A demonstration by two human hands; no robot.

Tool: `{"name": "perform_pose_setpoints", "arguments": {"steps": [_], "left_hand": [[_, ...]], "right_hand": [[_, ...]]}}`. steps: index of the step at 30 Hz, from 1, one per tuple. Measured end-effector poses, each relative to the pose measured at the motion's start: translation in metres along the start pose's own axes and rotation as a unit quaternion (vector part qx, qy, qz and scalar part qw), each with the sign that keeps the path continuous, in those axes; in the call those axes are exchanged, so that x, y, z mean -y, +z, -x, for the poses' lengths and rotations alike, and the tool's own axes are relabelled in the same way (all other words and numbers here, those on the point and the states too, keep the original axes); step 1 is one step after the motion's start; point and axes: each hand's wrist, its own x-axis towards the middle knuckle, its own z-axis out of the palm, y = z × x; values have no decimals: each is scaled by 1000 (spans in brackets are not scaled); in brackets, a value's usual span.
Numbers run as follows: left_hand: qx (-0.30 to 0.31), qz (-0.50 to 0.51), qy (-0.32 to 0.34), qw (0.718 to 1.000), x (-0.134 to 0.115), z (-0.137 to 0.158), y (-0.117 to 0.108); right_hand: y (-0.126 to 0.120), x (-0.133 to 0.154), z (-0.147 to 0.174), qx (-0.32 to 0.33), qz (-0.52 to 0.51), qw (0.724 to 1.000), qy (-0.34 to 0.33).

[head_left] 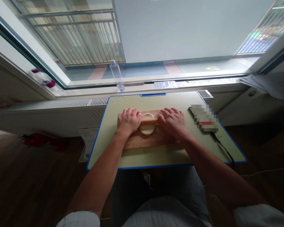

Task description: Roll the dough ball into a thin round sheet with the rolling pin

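Both my hands grip a wooden rolling pin (150, 121) by its ends. My left hand (129, 120) is wrapped round the left end, and my right hand (172, 120) is closed over the right end. Beneath the pin lies a round, flat piece of pale dough (147, 129), showing both above and below it. The dough rests on a reddish-brown wooden board (146, 142), which carries a light dusting in places. My hands hide the pin's two ends and parts of the board's sides.
The board lies on a small pale table (153, 160) with blue edging. A phone (203, 119) with a black cable (223, 146) lies on its right side. Behind, a clear bottle (117, 75) stands on the windowsill. Another bottle (44, 78) with purple cap is further left.
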Motion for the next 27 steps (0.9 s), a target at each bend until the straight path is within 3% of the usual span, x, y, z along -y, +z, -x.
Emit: {"name": "perform_pose_setpoints", "arguments": {"steps": [27], "left_hand": [[-10, 5, 1, 1000, -1, 9, 0]], "right_hand": [[-6, 2, 10, -9, -22, 1000, -11]]}}
